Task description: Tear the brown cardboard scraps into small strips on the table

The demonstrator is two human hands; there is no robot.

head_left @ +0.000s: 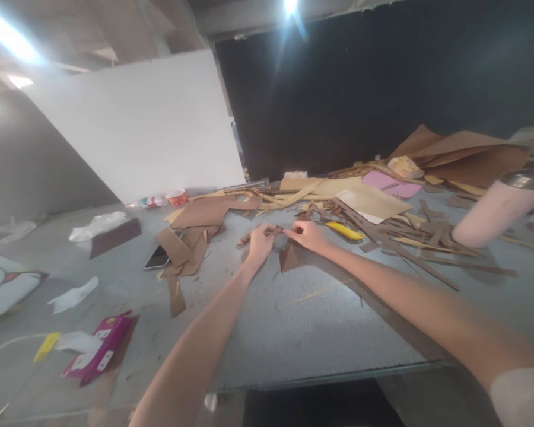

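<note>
Close together over the middle of the grey table (249, 350), my two hands pinch a small brown piece (279, 230) that looks like a strip of paper or thin leather. My left hand (262, 241) is closed on its left end, with a ridged brown length (244, 240) sticking out beside that hand. From the right, my right hand (309, 236) grips the piece between thumb and fingers. Just below lies a brown triangular scrap (290, 259). A yellow utility knife (346, 230) rests to the right of my right hand. The fingertips partly hide the held piece.
Brown sheets and scraps (200, 212) cover a phone (157, 257) on the left. A purple tissue pack (102, 350) lies nearer. Brown strips (400, 240) spread at right beside a pink bottle (498, 207). White (146, 124) and black boards (360, 95) stand behind.
</note>
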